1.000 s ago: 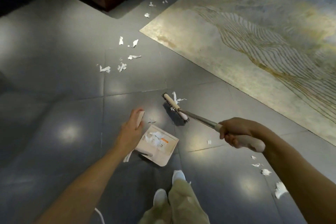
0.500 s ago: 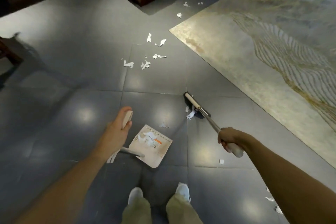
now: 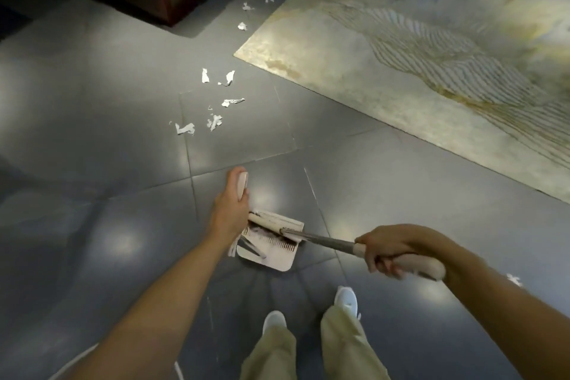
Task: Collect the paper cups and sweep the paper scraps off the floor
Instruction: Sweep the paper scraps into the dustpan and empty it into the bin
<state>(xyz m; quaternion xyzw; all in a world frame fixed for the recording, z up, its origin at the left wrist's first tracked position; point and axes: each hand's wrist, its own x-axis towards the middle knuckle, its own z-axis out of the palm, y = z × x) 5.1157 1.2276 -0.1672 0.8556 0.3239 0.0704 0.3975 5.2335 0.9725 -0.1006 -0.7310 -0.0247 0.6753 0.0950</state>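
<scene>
Right hand [image 3: 385, 251] gripping broom [image 3: 320, 239] handle, shaft pointing left, head over dustpan [image 3: 271, 256], left hand [image 3: 229, 210] gripping dustpan's handle

Left forearm [image 3: 172, 287]: bare, extended forward from the lower left, wrist straight.
Left hand [image 3: 229, 210]: fingers curled round a pale upright plastic handle [image 3: 242, 183], back of hand facing left.
Right forearm [image 3: 493, 296]: bare, entering from the right edge, angled inward.
Right hand [image 3: 382, 248]: knuckles up, fist wrapped round the pale moulded grip [image 3: 422, 267] of a grey metal pole [image 3: 320, 239].
</scene>
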